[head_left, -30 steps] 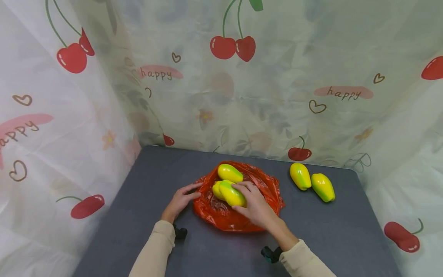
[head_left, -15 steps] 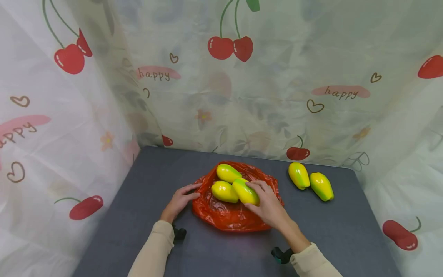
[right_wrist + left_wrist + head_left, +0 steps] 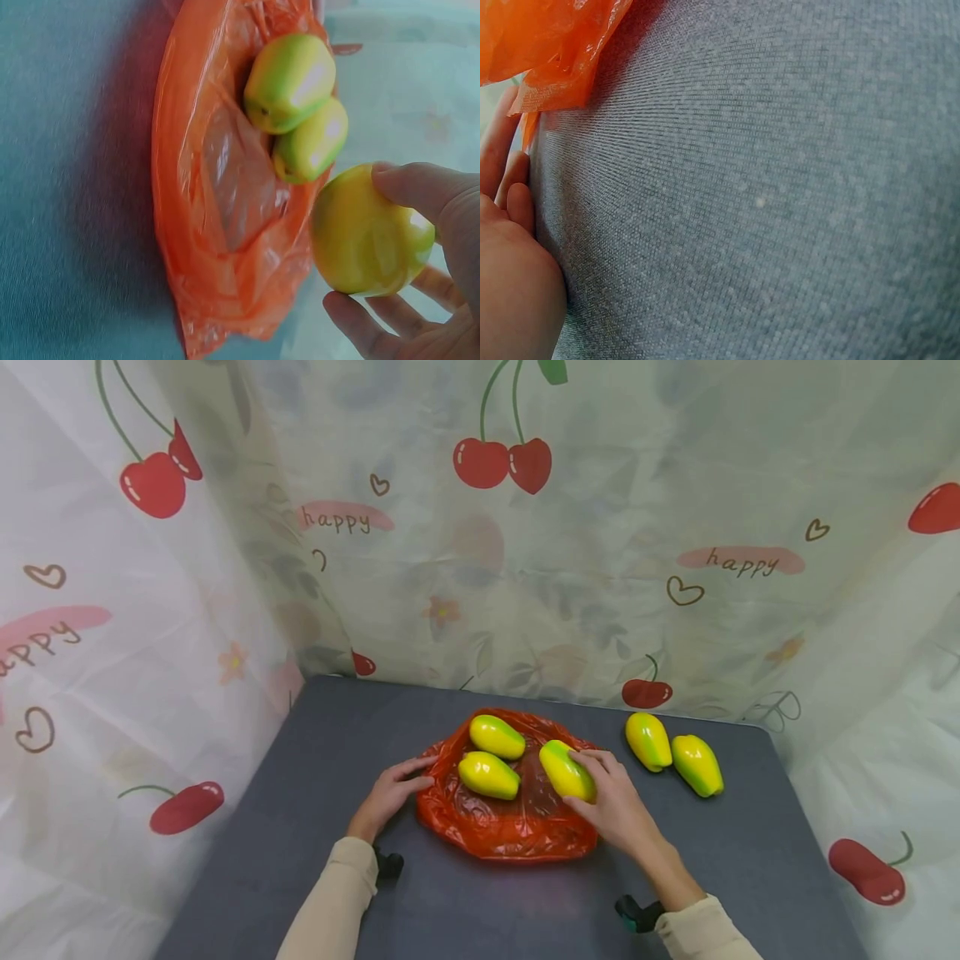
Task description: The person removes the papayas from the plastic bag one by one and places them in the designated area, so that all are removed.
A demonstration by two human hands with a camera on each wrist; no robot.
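Note:
Thumb and fingers of my right hand (image 3: 618, 802) grip a yellow-green papaya (image 3: 562, 768) above the right part of a red plastic bag (image 3: 510, 839). In the right wrist view the held papaya (image 3: 367, 240) is clear of the two others. Those two, an upper papaya (image 3: 497, 737) and a lower papaya (image 3: 487, 775), lie in the left part of the open bag. My left hand (image 3: 386, 797) touches the bag's left edge with nearly straight fingers. In the left wrist view the fingertips of that hand (image 3: 514, 270) are partly hidden by the bag.
Two more papayas, a left one (image 3: 648, 742) and a right one (image 3: 697, 765), lie on the grey table (image 3: 480, 910) right of the bag. A cherry-printed curtain (image 3: 525, 593) hangs behind the table and along both sides.
My right hand has carried its papaya rightward, away from the two in the bag, uncovering the lower one. My left hand stays at the bag's left edge.

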